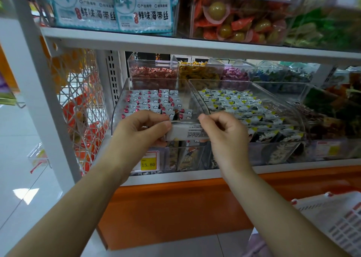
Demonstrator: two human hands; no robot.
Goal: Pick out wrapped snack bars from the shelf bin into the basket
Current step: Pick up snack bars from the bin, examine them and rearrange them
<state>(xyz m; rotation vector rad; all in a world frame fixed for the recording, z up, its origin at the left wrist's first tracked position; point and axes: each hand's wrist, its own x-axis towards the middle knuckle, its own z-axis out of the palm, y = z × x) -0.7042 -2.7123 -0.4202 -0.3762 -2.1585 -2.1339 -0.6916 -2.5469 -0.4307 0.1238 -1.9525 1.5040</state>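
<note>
Packed shelf bins (156, 100) surround hands (136, 127) pinching a wrapped bar (185, 132), basket (340, 225) lower-right.

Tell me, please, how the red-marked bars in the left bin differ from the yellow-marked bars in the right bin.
The red-marked bars stand upright in rows, leaving the left bin's right side bare; the yellow-marked bars lie overlapped and fill the right bin to its front. Both are pale-wrapped bars in clear bins.

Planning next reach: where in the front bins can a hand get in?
Free: left bin, the strip between the pink-marked bars and its right wall. Crowded: right bin, yellow-marked bars wall to wall. Out front, left hand and right hand pinch a wrapped bar.
</note>
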